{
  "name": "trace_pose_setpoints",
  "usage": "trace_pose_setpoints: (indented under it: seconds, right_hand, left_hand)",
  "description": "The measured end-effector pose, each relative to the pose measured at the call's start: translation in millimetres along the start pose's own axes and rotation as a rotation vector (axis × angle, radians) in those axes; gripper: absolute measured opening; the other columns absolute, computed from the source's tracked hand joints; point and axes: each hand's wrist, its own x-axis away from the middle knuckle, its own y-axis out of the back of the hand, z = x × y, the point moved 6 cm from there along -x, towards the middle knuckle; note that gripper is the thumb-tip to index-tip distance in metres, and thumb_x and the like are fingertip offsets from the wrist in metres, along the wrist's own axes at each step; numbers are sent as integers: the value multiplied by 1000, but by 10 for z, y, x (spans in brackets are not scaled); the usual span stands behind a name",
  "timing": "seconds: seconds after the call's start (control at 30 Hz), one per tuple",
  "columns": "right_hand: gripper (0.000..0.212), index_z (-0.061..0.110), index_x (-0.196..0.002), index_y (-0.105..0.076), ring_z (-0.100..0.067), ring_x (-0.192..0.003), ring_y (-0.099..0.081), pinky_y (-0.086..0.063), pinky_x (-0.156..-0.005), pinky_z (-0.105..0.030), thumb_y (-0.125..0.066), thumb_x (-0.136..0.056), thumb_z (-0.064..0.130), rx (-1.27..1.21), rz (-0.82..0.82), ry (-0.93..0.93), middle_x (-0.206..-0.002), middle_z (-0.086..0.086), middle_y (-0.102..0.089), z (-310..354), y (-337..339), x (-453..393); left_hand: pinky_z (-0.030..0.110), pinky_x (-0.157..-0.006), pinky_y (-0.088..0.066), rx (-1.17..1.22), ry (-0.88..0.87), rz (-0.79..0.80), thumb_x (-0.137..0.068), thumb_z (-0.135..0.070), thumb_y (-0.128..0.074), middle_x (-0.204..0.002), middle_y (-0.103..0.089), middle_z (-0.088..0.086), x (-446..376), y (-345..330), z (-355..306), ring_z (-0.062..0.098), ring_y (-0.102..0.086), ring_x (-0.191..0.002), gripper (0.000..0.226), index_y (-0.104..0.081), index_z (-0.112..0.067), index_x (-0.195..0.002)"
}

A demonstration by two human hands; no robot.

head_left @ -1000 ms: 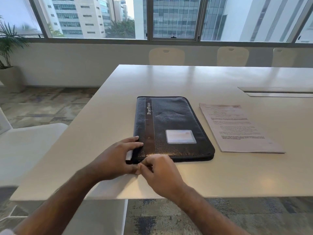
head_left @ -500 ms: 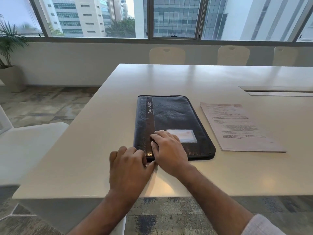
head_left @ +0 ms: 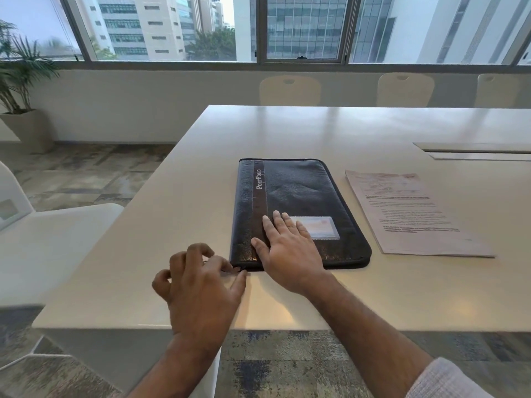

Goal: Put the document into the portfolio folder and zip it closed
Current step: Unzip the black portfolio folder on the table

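Note:
A black leather portfolio folder point(head_left: 298, 196) lies shut and flat on the white table point(head_left: 316, 133), with "PortFolio" printed on a brown strip. The printed document point(head_left: 408, 214) lies on the table just right of it, outside the folder. My right hand point(head_left: 287, 248) rests flat, fingers spread, on the folder's near left part. My left hand point(head_left: 198, 282) sits at the folder's near left corner, thumb and forefinger pinched at the zipper end there; the zipper pull itself is hidden by the fingers.
A white chair point(head_left: 51, 239) stands left of the table. Three pale chairs point(head_left: 290, 90) line the far side under the windows. A cable slot cover point(head_left: 477, 150) is set into the table at the right. A potted plant point(head_left: 20, 90) stands far left.
My right hand slid forward and flattened on the folder cover. My left hand moved from lying flat on the table edge to pinching at the folder's near left corner.

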Motion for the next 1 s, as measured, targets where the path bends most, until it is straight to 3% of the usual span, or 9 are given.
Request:
trace_pose_setpoints:
  seconds: [0.17, 0.3, 0.37, 0.57, 1.0]
  right_hand:
    - [71, 24, -155, -9, -17, -150, 5, 3, -120, -40, -14, -95, 62, 2, 55, -34, -164, -2, -2, -12, 0, -18]
    - [72, 22, -144, -35, -24, -138, -30, -23, -113, -47, -29, -89, 69, 63, 2, 0, -149, -4, -38, -31, 169, -170]
    - [73, 21, -137, -42, -24, -131, -36, -28, -110, -47, -33, -86, 72, 85, -38, -3, -139, -3, -45, -55, 236, -267]
    - [88, 24, -152, -23, -18, -149, -7, -5, -120, -44, -21, -83, 79, 13, 24, -51, -162, -1, -18, -169, 52, -356]
    - [90, 26, -153, -20, -15, -149, -5, -1, -118, -40, -18, -82, 81, 12, 19, -48, -163, 2, -14, -206, 23, -382]
  left_hand:
    - [44, -83, -29, -13, -10, -24, -67, -58, -79, -101, -56, -7, -5, -11, 65, 22, -44, -103, 29, -74, -31, -76]
    - [44, -82, -28, -21, -5, -37, -69, -59, -78, -100, -57, -7, 7, -20, 66, 22, -45, -102, 30, -75, -31, -76]
    - [43, -82, -28, -24, -9, -42, -70, -60, -76, -100, -57, -7, 17, -27, 67, 22, -45, -102, 29, -75, -31, -76]
    - [43, -81, -25, -19, 8, -54, -68, -57, -78, -101, -56, -8, 10, -27, 56, 22, -44, -103, 26, -75, -32, -72]
    - [34, -81, -18, 88, -48, 3, -70, -39, -85, -96, -59, -10, -12, -45, -8, 15, -41, -104, 24, -68, -28, -58]
